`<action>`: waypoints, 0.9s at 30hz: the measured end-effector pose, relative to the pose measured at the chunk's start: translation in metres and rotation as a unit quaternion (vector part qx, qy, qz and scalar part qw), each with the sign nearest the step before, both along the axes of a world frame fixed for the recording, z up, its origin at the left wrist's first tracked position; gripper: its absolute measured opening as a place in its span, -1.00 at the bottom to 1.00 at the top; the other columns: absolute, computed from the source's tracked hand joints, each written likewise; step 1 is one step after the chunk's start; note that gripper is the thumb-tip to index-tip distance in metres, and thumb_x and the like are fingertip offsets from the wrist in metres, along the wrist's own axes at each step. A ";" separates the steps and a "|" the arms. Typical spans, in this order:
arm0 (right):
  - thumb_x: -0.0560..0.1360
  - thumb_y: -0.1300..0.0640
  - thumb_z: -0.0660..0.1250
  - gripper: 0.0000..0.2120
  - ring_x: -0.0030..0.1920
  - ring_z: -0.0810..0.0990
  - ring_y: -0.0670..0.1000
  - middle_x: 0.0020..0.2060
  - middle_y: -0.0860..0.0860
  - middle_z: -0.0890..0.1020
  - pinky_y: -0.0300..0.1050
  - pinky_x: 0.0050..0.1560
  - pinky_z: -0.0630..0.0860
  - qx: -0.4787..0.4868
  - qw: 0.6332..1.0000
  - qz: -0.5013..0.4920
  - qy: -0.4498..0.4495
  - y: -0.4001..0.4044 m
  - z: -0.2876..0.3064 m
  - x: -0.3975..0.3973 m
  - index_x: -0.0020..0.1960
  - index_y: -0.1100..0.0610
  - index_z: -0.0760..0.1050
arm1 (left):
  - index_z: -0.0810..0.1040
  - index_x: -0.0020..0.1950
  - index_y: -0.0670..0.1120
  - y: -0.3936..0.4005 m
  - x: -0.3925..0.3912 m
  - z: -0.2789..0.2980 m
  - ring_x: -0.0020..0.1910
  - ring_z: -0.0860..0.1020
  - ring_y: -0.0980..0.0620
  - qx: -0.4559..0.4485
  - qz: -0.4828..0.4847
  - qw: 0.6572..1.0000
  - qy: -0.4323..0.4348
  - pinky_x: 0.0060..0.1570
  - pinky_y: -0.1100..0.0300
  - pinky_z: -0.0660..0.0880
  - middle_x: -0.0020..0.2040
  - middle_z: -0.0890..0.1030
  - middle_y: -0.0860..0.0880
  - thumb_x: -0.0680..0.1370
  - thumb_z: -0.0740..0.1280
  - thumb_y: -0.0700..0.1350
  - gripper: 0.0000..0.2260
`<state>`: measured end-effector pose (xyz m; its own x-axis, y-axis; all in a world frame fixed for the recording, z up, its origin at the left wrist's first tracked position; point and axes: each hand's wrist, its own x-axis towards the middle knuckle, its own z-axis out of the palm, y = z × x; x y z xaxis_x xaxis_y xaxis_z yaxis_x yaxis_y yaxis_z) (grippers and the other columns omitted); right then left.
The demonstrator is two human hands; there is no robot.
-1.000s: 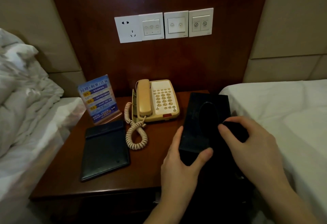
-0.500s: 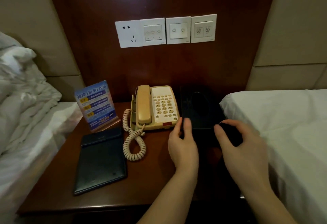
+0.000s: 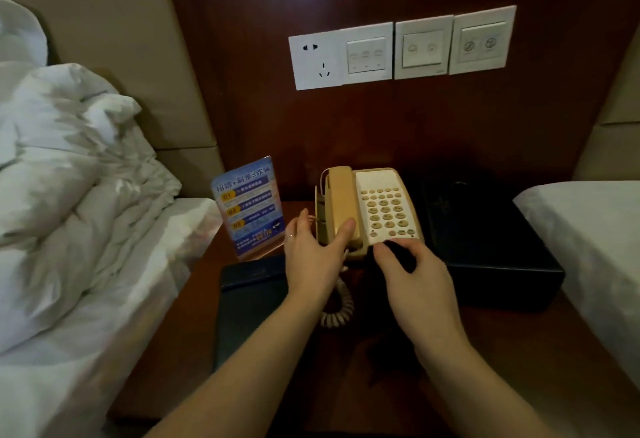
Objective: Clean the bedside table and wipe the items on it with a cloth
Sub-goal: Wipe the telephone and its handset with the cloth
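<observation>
Nearest the camera, the two forearms reach in over the front edge of the bedside table (image 3: 519,351). Taking the telephone (image 3: 377,209) as the landmark: just in front of it and to its left lies a dark flat folder (image 3: 249,302), and the coiled cord (image 3: 337,302) loops on the wood directly in front of it.

The right hand (image 3: 412,275) sits at the telephone's front edge, fingers curled round a dark cloth (image 3: 398,250) that touches the base just below the keypad. The left hand (image 3: 311,254) is at the telephone's front left corner — thumb laid on the lower end of the handset (image 3: 341,202), fingers round the left side, a narrow steadying hold rather than a lift, as far as can be told.

Left of the telephone stands a blue printed card (image 3: 247,207); right of it, close beside, a black box (image 3: 485,229). Behind it, up the wooden wall panel, a row of switches (image 3: 401,48).

The step in hand looks like wiping the telephone. The next move calls for holding the body still while the cloth passes over keypad and handset — lightly, so the handset is not knocked off its cradle.
</observation>
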<state>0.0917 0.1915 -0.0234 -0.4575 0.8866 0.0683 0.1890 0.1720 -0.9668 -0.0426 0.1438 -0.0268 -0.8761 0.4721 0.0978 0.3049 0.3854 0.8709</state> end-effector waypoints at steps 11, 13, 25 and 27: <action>0.58 -0.03 0.34 -0.77 -0.02 0.66 -0.04 0.01 -0.06 0.65 -0.14 -0.20 0.61 -0.152 0.980 -0.040 0.119 0.021 0.005 -0.016 0.22 -0.07 0.55 | -0.06 0.66 -0.04 0.012 -0.019 0.003 0.51 0.30 -0.18 -0.164 -0.056 0.985 0.016 0.47 -0.09 0.27 0.57 0.28 -0.13 0.44 0.20 0.53 0.01; 0.58 0.00 0.35 -0.81 -0.05 0.68 -0.02 -0.01 -0.03 0.67 -0.18 -0.27 0.60 -0.173 0.976 -0.027 0.129 0.018 0.010 -0.011 0.18 -0.06 0.57 | 0.03 0.64 -0.03 0.012 -0.017 0.006 0.44 0.38 -0.17 -0.153 -0.056 0.986 0.031 0.39 -0.08 0.37 0.50 0.34 -0.12 0.44 0.27 0.48 -0.04; 0.56 0.00 0.37 -0.92 -0.14 0.68 -0.02 -0.09 -0.04 0.64 -0.25 -0.43 0.54 -0.174 0.980 -0.009 0.098 -0.025 0.033 0.057 0.06 -0.08 0.56 | 0.34 0.50 0.02 -0.043 0.034 0.042 0.26 0.52 0.03 -0.165 -0.132 0.977 0.025 0.33 -0.03 0.46 0.31 0.55 0.05 0.41 0.42 0.39 -0.22; 0.57 0.00 0.36 -0.99 -0.16 0.67 -0.03 -0.12 -0.04 0.64 -0.26 -0.44 0.51 -0.165 0.984 0.004 0.065 -0.038 0.031 0.073 -0.02 -0.09 0.55 | 0.33 0.51 0.05 -0.058 0.048 0.040 0.28 0.50 0.04 -0.166 -0.135 0.977 0.001 0.33 -0.05 0.47 0.32 0.53 0.07 0.39 0.46 0.36 -0.21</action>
